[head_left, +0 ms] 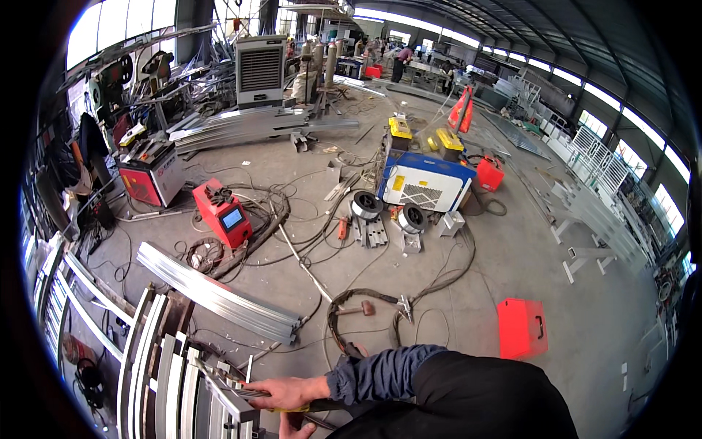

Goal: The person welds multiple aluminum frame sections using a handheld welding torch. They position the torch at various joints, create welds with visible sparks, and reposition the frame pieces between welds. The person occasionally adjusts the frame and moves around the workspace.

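At the lower edge my right hand (284, 393), in a blue-grey sleeve, reaches left over a stack of long silver metal profiles (170, 377). Its fingers close around a slim grey metal piece (252, 393), whose kind I cannot make out. Beside the fingertips, a silver square-ended bar (232, 402) lies across the profiles. Just below, my left hand (296, 427) is partly cut off by the frame; its thumb shows, but most fingers are hidden. A yellow and black object (301, 410) runs between the two hands.
Silver channels (216, 293) lie ahead on the floor. Beyond are a red machine with a screen (223, 216), looping cables (333, 314), a mallet (358, 309) and two wire spools (365, 205). A blue-and-white machine (424, 183) stands farther off; a red box (522, 328) is at right.
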`<state>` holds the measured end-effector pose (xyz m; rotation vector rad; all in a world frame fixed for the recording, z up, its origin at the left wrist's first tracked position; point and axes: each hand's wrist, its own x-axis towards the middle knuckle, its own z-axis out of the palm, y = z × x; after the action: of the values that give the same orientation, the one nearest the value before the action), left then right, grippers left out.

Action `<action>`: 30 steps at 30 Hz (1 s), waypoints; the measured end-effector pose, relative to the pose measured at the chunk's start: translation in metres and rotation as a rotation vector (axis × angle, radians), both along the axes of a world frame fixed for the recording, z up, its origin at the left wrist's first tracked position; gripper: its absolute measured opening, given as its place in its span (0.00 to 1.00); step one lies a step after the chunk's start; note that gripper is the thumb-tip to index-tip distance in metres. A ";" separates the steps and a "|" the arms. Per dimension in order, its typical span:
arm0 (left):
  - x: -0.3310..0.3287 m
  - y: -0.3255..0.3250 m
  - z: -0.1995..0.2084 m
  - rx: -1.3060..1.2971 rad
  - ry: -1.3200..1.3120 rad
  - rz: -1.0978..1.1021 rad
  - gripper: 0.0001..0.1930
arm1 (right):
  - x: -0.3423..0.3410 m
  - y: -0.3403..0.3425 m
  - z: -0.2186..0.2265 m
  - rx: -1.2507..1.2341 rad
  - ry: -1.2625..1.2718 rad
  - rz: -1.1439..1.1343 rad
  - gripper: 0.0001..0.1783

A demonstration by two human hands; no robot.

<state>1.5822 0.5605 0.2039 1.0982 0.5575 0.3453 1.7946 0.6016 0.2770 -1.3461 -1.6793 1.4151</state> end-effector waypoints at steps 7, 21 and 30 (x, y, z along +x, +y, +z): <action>-0.061 -0.029 0.056 -0.094 -0.068 0.322 0.12 | -0.125 0.005 0.035 0.077 0.357 -0.517 0.45; -0.294 -0.035 0.190 0.006 0.019 0.448 0.11 | -0.330 -0.013 0.102 0.335 0.788 -0.507 0.50; -0.329 0.016 0.180 0.226 0.566 0.141 0.21 | -0.355 0.002 0.027 0.026 0.914 -0.582 0.43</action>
<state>1.2532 0.5766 0.3838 1.3861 1.1223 0.2191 1.4392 0.6037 0.3035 -0.8371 -0.6379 1.3220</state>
